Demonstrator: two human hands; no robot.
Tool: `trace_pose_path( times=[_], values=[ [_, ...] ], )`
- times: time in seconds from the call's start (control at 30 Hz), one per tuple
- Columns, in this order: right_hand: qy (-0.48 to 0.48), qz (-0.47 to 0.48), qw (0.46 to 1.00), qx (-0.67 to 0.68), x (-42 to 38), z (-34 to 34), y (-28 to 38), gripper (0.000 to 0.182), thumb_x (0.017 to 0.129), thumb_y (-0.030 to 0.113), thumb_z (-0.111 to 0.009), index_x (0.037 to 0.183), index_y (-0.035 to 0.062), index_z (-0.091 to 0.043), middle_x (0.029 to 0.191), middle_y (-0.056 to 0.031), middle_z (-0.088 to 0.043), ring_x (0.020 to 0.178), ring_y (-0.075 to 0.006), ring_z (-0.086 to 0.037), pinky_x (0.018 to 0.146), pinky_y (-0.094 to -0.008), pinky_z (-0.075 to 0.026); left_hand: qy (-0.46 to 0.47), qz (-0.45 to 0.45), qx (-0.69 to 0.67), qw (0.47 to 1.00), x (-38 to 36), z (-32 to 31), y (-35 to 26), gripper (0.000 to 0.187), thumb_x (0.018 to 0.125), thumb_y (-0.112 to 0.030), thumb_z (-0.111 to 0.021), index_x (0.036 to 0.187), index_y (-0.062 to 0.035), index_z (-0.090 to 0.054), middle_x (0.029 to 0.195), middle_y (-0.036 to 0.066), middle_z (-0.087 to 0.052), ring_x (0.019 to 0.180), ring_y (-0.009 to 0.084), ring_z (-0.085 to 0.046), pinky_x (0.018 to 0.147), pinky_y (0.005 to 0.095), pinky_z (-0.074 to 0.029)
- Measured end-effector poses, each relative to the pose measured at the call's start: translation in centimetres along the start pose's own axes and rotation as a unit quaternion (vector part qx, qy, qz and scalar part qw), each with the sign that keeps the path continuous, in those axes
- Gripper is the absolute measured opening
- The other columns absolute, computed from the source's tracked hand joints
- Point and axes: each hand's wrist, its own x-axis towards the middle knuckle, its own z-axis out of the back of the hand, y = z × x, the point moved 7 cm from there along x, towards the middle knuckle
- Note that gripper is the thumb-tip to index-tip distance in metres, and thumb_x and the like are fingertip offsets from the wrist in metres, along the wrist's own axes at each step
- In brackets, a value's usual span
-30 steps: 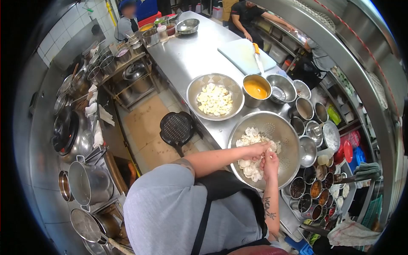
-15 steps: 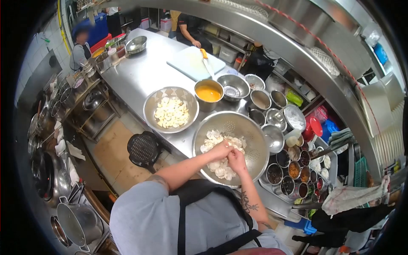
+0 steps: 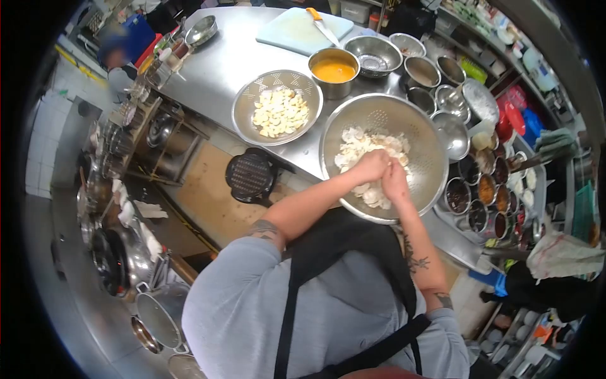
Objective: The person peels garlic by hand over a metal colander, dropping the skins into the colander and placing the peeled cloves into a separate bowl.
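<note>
A large perforated steel colander holds a heap of pale, whitish pieces whose exact kind does not show. Over this heap my left hand and my right hand meet, fingers closed and pressed against each other. What they pinch between them is hidden and I cannot tell what it is. Left of it, a smaller colander contains yellowish-white cut pieces. Behind the two stands a steel pot with orange-yellow liquid.
At the back of the steel table lies a pale cutting board with an orange-handled knife. Steel bowls and ingredient containers crowd the right. A black stool stands left; another person is at far left.
The view has tilted and shifted, so the table sits higher and further right. My hands stay together over the large colander with only a slight change of pose.
</note>
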Motion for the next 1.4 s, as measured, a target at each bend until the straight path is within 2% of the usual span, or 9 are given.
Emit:
trace_pose_path(
  times=[0.1,0.17,0.23,0.33,0.67,0.93,1.03,1.23,1.4],
  values=[
    [0.025,-0.057,0.996,0.06,-0.1,0.7,-0.1,0.035,0.091,0.009,-0.047,0.122,-0.0035,-0.056,0.095,-0.0297,-0.066,0.094,-0.0442,-0.065,0.082,-0.0456,-0.051,-0.013,0.06,-0.101,0.993,-0.3,0.2,-0.8,0.03,0.1,-0.022,-0.041,0.103,-0.0009,-0.062,0.092,0.019,-0.064,0.085,0.0315,-0.062,0.08,0.0383,-0.048],
    [0.018,-0.083,0.99,0.117,-0.1,0.7,-0.9,0.032,0.096,0.016,-0.049,0.12,-0.0031,-0.057,0.09,-0.0227,-0.068,0.084,-0.0329,-0.067,0.076,-0.0403,-0.052,-0.007,0.071,-0.218,0.973,0.2,-0.5,-0.3,0.029,0.1,-0.024,-0.042,0.105,-0.0033,-0.062,0.084,0.013,-0.062,0.072,0.0236,-0.059,0.069,0.0351,-0.049],
    [0.019,-0.131,0.971,0.199,0.1,0.4,-1.7,0.029,0.099,0.021,-0.052,0.114,-0.0024,-0.058,0.085,-0.0162,-0.068,0.074,-0.0233,-0.066,0.068,-0.0355,-0.052,0.068,0.204,-0.394,0.894,-0.6,-0.2,-1.8,0.028,0.101,-0.025,-0.042,0.109,-0.0062,-0.06,0.079,0.008,-0.057,0.064,0.0157,-0.052,0.058,0.0306,-0.043],
    [0.002,-0.162,0.937,0.308,-0.1,0.4,-1.2,0.024,0.103,0.029,-0.051,0.102,0.0051,-0.056,0.071,0.0008,-0.055,0.056,-0.0041,-0.046,0.047,-0.0216,-0.037,0.1,0.268,-0.532,0.797,-1.6,0.2,-2.4,0.023,0.101,-0.027,-0.045,0.111,-0.0093,-0.057,0.075,0.003,-0.053,0.055,0.0082,-0.042,0.048,0.0254,-0.034],
    [0.04,-0.272,0.833,0.48,-0.3,1.0,0.8,0.022,0.101,0.029,-0.054,0.098,0.0079,-0.052,0.065,0.0012,-0.049,0.052,-0.0072,-0.044,0.042,-0.0226,-0.031,-0.016,0.092,-0.285,0.954,-0.8,2.3,-3.8,0.016,0.102,-0.023,-0.051,0.103,-0.007,-0.05,0.07,0.001,-0.056,0.06,0.0082,-0.053,0.05,0.0255,-0.041],
    [0.075,-0.314,0.692,0.646,-0.3,0.5,0.4,0.024,0.101,0.035,-0.054,0.1,0.0105,-0.051,0.07,-0.0001,-0.05,0.051,-0.009,-0.045,0.04,-0.0211,-0.029,0.063,0.075,-0.37,0.924,-2.4,2.6,-6.8,0.017,0.102,-0.019,-0.05,0.113,-0.0057,-0.05,0.083,0.004,-0.059,0.073,0.0109,-0.059,0.064,0.0256,-0.049],
    [0.118,-0.33,0.58,0.735,-0.4,-0.4,-0.9,0.024,0.101,0.033,-0.053,0.094,0.0099,-0.053,0.074,-0.002,-0.054,0.052,-0.0102,-0.046,0.04,-0.0204,-0.031,0.082,0.112,-0.363,0.921,-2.3,3.2,-5.5,0.018,0.102,-0.016,-0.049,0.117,-0.0066,-0.051,0.087,0.004,-0.059,0.074,0.0105,-0.058,0.065,0.0253,-0.049],
    [0.125,-0.302,0.594,0.735,0.3,0.5,0.7,0.025,0.1,0.029,-0.053,0.09,0.0071,-0.058,0.086,-0.0055,-0.059,0.062,-0.0113,-0.051,0.042,-0.0188,-0.036,0.118,0.169,-0.598,0.775,-1.9,4.5,-4.1,0.026,0.106,-0.028,-0.04,0.12,-0.0087,-0.05,0.094,0.006,-0.06,0.072,0.0103,-0.053,0.06,0.0238,-0.043],
    [0.085,-0.291,0.68,0.667,0.5,1.0,1.3,0.029,0.098,0.033,-0.059,0.101,0.004,-0.061,0.083,-0.003,-0.057,0.06,-0.0092,-0.048,0.043,-0.0187,-0.034,0.094,0.207,-0.607,0.761,-2.3,4.2,-2.8,0.031,0.108,-0.034,-0.032,0.117,-0.0085,-0.047,0.092,0.005,-0.057,0.066,0.0097,-0.046,0.057,0.0223,-0.038]
  ],
)
